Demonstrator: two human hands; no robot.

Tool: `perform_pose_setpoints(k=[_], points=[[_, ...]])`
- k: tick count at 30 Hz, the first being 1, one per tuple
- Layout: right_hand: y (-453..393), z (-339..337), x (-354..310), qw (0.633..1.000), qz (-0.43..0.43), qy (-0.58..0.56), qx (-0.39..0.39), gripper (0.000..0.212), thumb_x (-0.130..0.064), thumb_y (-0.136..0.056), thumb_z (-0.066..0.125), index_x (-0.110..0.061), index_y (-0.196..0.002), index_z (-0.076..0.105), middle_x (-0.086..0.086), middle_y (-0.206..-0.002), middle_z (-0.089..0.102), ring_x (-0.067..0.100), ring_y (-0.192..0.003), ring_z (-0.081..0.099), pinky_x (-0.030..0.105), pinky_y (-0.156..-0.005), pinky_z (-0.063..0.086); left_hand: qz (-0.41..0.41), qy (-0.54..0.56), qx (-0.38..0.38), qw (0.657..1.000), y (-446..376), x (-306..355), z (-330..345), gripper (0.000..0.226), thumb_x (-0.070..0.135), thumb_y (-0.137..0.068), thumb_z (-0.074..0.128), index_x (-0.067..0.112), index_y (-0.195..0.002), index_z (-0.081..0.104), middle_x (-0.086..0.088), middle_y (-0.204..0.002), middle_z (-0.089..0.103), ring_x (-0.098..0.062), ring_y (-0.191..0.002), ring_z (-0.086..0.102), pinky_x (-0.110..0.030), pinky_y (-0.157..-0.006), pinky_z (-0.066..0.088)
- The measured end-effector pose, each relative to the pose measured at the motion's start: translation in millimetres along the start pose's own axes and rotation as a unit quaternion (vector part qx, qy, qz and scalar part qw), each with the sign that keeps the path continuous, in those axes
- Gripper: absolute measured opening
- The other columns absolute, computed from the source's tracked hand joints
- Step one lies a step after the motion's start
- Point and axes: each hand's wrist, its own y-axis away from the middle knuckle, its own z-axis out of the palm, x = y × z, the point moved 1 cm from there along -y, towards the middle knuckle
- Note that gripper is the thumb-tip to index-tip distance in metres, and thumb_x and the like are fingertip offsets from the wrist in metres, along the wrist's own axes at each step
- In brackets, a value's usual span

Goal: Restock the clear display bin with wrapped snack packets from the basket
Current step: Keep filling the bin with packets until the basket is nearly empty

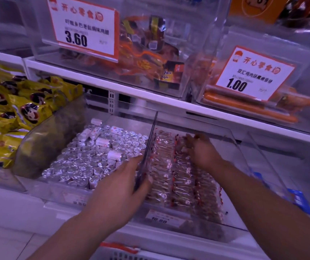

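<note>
A: What is lying out past the left hand (pixel 116 186)?

B: Yellow snack bags (pixel 9 117) are piling up far to its left, and a bin of silver foil rolls (pixel 94 156) is sitting right beside it on that side. A few white-labelled rolls are lying flat on top of the foil ones.

A: And the grip of that hand?

B: It is resting on the clear divider wall (pixel 150 143) between the two bins, thumb toward the foil side, fingers curling over the edge onto the other side. It is clamping on the wall, as far as I can tell.

A: Where are the wrapped snack packets (pixel 176 175) sitting?

B: Just right of the left hand, in the clear display bin (pixel 244 152), standing in tight rows from front to back. The right hand (pixel 203 151) is reaching toward the back of the bin, fingers spread and fairly straight, tips touching the packets. That grip is apart, holding nothing I can make out.

A: Anything above the hands?

B: A shelf (pixel 169 104) is carrying two clear boxes, one with a 3.60 price tag (pixel 83 27) above the left hand, one with a 1.00 price tag (pixel 253 74) above and right of the right hand. Orange sausages (pixel 244 106) are lying in that second box.

A: And the basket (pixel 131 255)?

B: Only a white strip of it is showing, below both wrists at the bottom edge.
</note>
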Motion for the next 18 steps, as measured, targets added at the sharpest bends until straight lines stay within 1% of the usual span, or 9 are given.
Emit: perform_pose_setpoints(k=[1,3,6,8,10,12,14,16,18], points=[[2.9,-0.5,-0.1,0.999,0.025,-0.008,0.029,0.061,-0.027,-0.092,0.062,-0.021,-0.148,0.037,0.018,-0.143,0.036,0.038,-0.124,0.046,0.042,-0.098,0.050,0.003,-0.002,0.001,1.000,0.8,1.1,-0.2,0.046,0.053,-0.094,0.050,0.043,-0.136,0.035,0.013,-0.120,0.064,-0.013,-0.102,0.066,-0.037,-0.082,0.053],[7.7,-2.0,-3.7,0.993,0.096,-0.033,0.063,0.063,-0.025,-0.087,0.069,-0.018,-0.143,0.041,0.020,-0.142,0.032,0.040,-0.116,0.054,0.043,-0.090,0.055,0.008,-0.004,0.007,1.000,1.3,2.2,-0.6,0.046,0.052,-0.094,0.049,0.043,-0.137,0.035,0.012,-0.121,0.064,-0.013,-0.104,0.066,-0.036,-0.082,0.052],[13.6,-0.7,-17.8,0.976,0.166,-0.121,0.065,0.050,-0.027,-0.091,0.067,-0.010,-0.134,0.048,0.023,-0.130,0.046,0.042,-0.102,0.062,0.040,-0.086,0.052,0.006,-0.012,0.019,1.000,3.0,3.4,-0.9,0.045,0.052,-0.094,0.049,0.044,-0.136,0.034,0.012,-0.120,0.064,-0.013,-0.103,0.066,-0.034,-0.080,0.051],[14.6,2.5,-29.2,0.968,0.178,-0.166,0.065,0.051,-0.017,-0.094,0.061,-0.007,-0.140,0.042,0.025,-0.129,0.050,0.042,-0.107,0.061,0.039,-0.088,0.051,0.006,-0.014,0.022,1.000,4.7,4.9,-0.1,0.045,0.052,-0.094,0.048,0.044,-0.136,0.033,0.013,-0.120,0.063,-0.014,-0.103,0.065,-0.033,-0.080,0.051],[15.1,6.2,-41.9,0.965,0.169,-0.191,0.055,0.065,-0.005,-0.092,0.056,-0.003,-0.150,0.027,0.028,-0.146,0.037,0.044,-0.116,0.057,0.042,-0.094,0.049,0.006,-0.015,0.024,1.000,5.4,5.3,0.7,0.047,0.052,-0.094,0.048,0.042,-0.138,0.033,0.012,-0.123,0.063,-0.016,-0.105,0.065,-0.034,-0.081,0.051],[15.9,8.2,-50.8,0.971,0.153,-0.183,0.034,0.077,0.001,-0.088,0.057,-0.001,-0.153,0.016,0.028,-0.158,0.012,0.048,-0.121,0.054,0.044,-0.098,0.047,0.007,-0.020,0.023,1.000,5.3,5.8,0.9,0.048,0.052,-0.094,0.048,0.042,-0.138,0.032,0.011,-0.124,0.062,-0.017,-0.105,0.065,-0.034,-0.081,0.050],[16.1,7.2,-50.7,0.973,0.155,-0.173,0.021,0.080,0.005,-0.088,0.055,-0.001,-0.154,0.012,0.027,-0.160,0.002,0.049,-0.123,0.052,0.043,-0.099,0.047,0.008,-0.022,0.022,0.999,5.4,6.4,0.7,0.047,0.052,-0.094,0.047,0.042,-0.138,0.032,0.011,-0.124,0.062,-0.017,-0.105,0.065,-0.034,-0.081,0.050],[17.2,7.5,-45.3,0.978,0.151,-0.140,0.036,0.068,0.003,-0.090,0.048,-0.002,-0.152,0.022,0.028,-0.157,0.010,0.048,-0.126,0.047,0.045,-0.102,0.044,0.008,-0.022,0.022,0.999,5.4,6.2,0.1,0.047,0.051,-0.094,0.047,0.042,-0.138,0.032,0.011,-0.124,0.062,-0.017,-0.105,0.065,-0.033,-0.080,0.050],[19.1,8.0,-37.0,0.990,0.119,-0.034,0.069,0.053,-0.011,-0.092,0.042,-0.006,-0.145,0.036,0.026,-0.151,0.024,0.046,-0.131,0.037,0.051,-0.106,0.037,0.008,-0.022,0.024,0.999,5.4,5.9,-0.6,0.048,0.051,-0.094,0.047,0.042,-0.138,0.032,0.010,-0.124,0.061,-0.017,-0.106,0.064,-0.032,-0.080,0.049]])
